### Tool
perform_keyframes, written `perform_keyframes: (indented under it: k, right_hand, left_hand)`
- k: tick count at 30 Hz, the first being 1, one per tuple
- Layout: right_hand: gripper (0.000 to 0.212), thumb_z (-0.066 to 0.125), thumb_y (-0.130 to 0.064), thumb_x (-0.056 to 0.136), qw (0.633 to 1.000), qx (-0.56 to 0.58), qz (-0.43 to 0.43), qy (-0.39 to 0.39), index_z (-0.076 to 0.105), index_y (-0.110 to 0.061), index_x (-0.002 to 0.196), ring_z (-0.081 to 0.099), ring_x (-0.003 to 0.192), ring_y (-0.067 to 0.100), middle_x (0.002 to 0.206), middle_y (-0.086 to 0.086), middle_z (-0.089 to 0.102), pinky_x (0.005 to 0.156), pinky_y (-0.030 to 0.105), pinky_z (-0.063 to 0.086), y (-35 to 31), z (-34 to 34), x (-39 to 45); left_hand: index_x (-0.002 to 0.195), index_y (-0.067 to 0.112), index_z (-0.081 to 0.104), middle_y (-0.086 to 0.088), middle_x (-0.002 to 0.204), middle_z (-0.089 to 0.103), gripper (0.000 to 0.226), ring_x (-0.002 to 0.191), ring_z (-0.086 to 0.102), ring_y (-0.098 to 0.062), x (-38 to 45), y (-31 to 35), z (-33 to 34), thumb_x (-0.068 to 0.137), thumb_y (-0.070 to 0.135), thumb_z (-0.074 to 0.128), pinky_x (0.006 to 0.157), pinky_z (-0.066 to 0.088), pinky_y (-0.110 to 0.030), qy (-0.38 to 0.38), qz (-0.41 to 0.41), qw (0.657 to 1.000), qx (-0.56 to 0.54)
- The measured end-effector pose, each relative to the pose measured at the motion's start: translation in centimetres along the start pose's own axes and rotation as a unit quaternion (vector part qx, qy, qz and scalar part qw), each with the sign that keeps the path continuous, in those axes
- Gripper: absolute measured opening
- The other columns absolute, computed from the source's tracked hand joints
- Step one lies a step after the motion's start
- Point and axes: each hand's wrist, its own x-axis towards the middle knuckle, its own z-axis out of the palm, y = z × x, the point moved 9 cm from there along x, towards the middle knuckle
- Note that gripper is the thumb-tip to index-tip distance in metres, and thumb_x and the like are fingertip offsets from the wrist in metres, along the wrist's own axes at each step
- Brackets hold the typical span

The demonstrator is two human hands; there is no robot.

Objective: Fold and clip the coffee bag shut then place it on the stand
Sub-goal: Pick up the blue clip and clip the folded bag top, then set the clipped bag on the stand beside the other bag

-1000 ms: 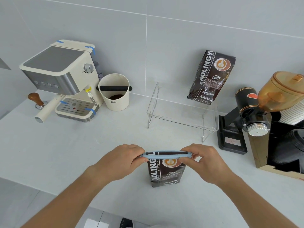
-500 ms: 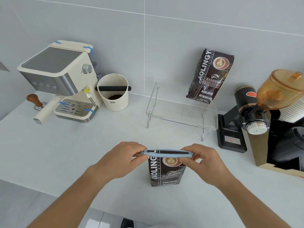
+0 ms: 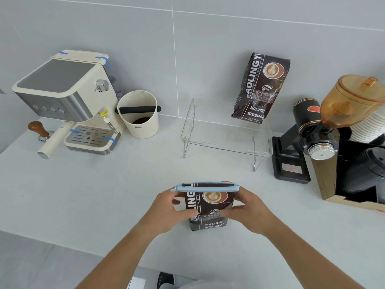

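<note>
A dark brown coffee bag (image 3: 210, 207) stands upright on the white counter in front of me, its top folded over. A light blue bar clip (image 3: 206, 187) is clamped across that fold. My left hand (image 3: 173, 211) grips the bag's left side and my right hand (image 3: 248, 209) grips its right side, both below the clip. The clear acrylic stand (image 3: 227, 140) sits behind the bag near the wall. A second, identical coffee bag (image 3: 260, 88) rests on the stand's right end, leaning against the wall.
An espresso machine (image 3: 64, 101) with a tamper (image 3: 39, 130) stands at the far left, a cream knock box (image 3: 138, 116) beside it. A black grinder (image 3: 308, 130) with an amber hopper, a stack of cups and a box of black lids (image 3: 362, 174) crowd the right.
Both hands have slid down from the ends of the clip onto the sides of the bag. The clip stays across the folded top.
</note>
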Motion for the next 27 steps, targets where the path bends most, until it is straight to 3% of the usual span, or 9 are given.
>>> perform_keyframes:
  k: [3, 6, 11, 16, 20, 24, 27]
  right_hand:
    - [0.064, 0.081, -0.008, 0.07, 1.0, 0.004, 0.015, -0.011, 0.059, -0.053, 0.11, 0.06, 0.112, 0.007, 0.111, -0.021, 0.07, 0.085, 0.043, 0.059, 1.5, 0.7, -0.2]
    - [0.063, 0.08, -0.011, 0.071, 1.0, 0.01, 0.021, -0.003, 0.058, -0.057, 0.108, 0.059, 0.115, 0.012, 0.112, -0.023, 0.068, 0.091, 0.042, 0.057, 2.3, 0.9, -0.3]
    - [0.062, 0.078, -0.007, 0.074, 1.0, 0.008, 0.014, 0.014, 0.056, -0.046, 0.119, 0.061, 0.111, 0.004, 0.114, -0.021, 0.069, 0.1, 0.034, 0.049, 2.5, 0.9, -0.5]
    - [0.06, 0.076, -0.002, 0.076, 0.999, 0.033, 0.019, 0.025, 0.059, -0.041, 0.118, 0.06, 0.112, 0.004, 0.113, -0.019, 0.07, 0.091, 0.036, 0.055, 2.8, 0.9, -0.8]
    - [0.058, 0.075, -0.003, 0.078, 0.999, 0.028, 0.013, 0.033, 0.059, -0.042, 0.118, 0.06, 0.112, 0.003, 0.111, -0.021, 0.07, 0.08, 0.022, 0.055, 1.6, 0.4, -0.9]
    - [0.059, 0.074, -0.002, 0.079, 0.998, 0.025, -0.005, 0.06, 0.058, -0.046, 0.116, 0.059, 0.106, -0.005, 0.107, -0.024, 0.07, 0.072, 0.017, 0.055, -1.1, -1.2, -0.6]
    - [0.06, 0.074, -0.003, 0.08, 0.996, 0.026, -0.027, 0.082, 0.055, -0.047, 0.116, 0.057, 0.102, -0.011, 0.104, -0.029, 0.069, 0.067, 0.012, 0.053, -3.8, -2.6, -0.4]
  left_hand:
    - [0.108, 0.029, 0.066, 0.011, 0.106, 0.074, 0.053, 0.1, 0.066, -0.002, 0.0, -1.1, 1.2, 0.059, 0.025, 0.086, 0.092, 0.055, -0.033, -0.012, -0.016, 0.999, -0.039]
    - [0.108, 0.03, 0.062, 0.008, 0.109, 0.073, 0.058, 0.101, 0.068, -0.004, -0.1, -2.2, 2.1, 0.058, 0.012, 0.087, 0.093, 0.056, -0.034, -0.01, -0.031, 0.996, -0.087]
    - [0.117, 0.03, 0.06, 0.006, 0.116, 0.072, 0.07, 0.108, 0.066, -0.015, -0.5, -3.9, 3.4, 0.053, 0.019, 0.087, 0.093, 0.056, -0.043, 0.007, -0.053, 0.987, -0.151]
    - [0.114, 0.027, 0.063, 0.006, 0.11, 0.073, 0.063, 0.105, 0.067, -0.018, -0.5, -4.4, 3.8, 0.058, 0.009, 0.084, 0.086, 0.058, -0.036, 0.032, -0.059, 0.983, -0.172]
    - [0.109, 0.027, 0.065, 0.006, 0.106, 0.075, 0.056, 0.098, 0.069, -0.014, -0.1, -3.3, 3.1, 0.06, 0.004, 0.084, 0.079, 0.059, -0.031, 0.037, -0.044, 0.983, -0.175]
    - [0.106, 0.027, 0.066, 0.011, 0.103, 0.075, 0.052, 0.094, 0.07, -0.01, 0.6, -0.6, 1.8, 0.066, -0.002, 0.082, 0.072, 0.058, -0.024, 0.038, -0.017, 0.984, -0.174]
    - [0.106, 0.027, 0.066, 0.009, 0.105, 0.075, 0.052, 0.097, 0.07, -0.012, 1.4, 2.2, 0.3, 0.061, 0.008, 0.083, 0.077, 0.059, -0.03, 0.052, 0.015, 0.983, -0.174]
